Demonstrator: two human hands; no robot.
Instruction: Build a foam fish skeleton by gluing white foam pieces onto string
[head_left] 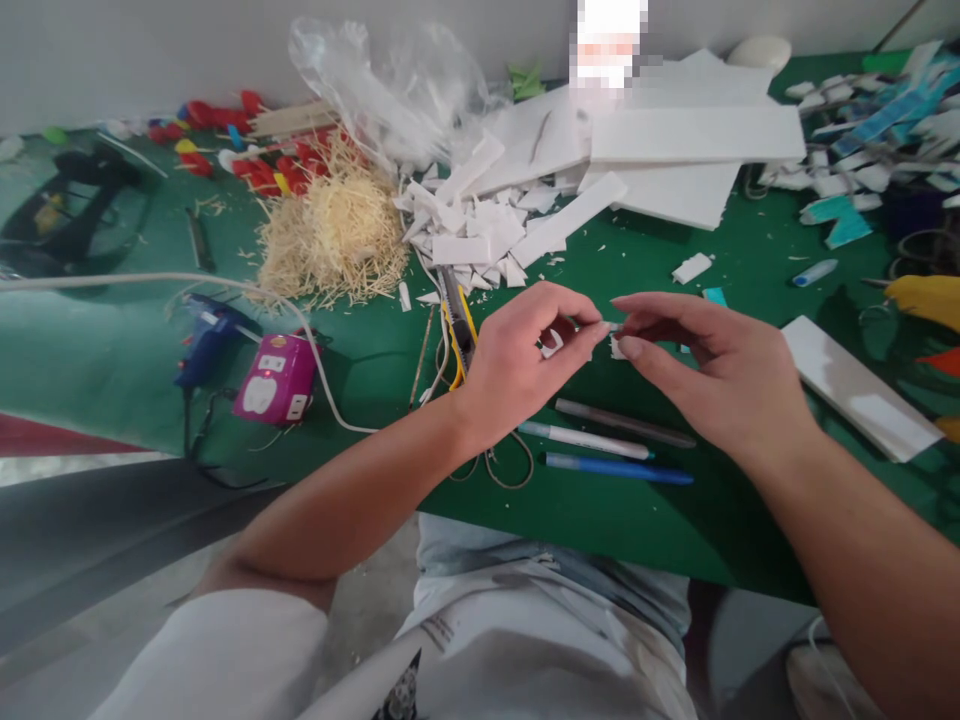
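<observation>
My left hand [525,350] is closed in a pinch, thumb against forefinger, over the middle of the green table. A tiny pale piece [613,327] sits at its fingertips, too small to name. Facing it, my right hand [712,360] has thumb and fingers curled around the same spot, and its fingertips touch or nearly touch that piece. Below the hands lie a grey pen-like stick [626,422], a white pen [589,440] and a blue pen [619,469]. A yellow box cutter [457,325] lies beside my left wrist, partly covered. Scissor handles [510,465] show under my forearm.
White foam scraps [480,235] and foam sheets [675,140] lie at the back, beside a heap of thin wooden sticks [337,235]. A blue glue gun [204,340] and a pink power socket [277,378] with a cable stand left. At right lies a white foam block [859,385].
</observation>
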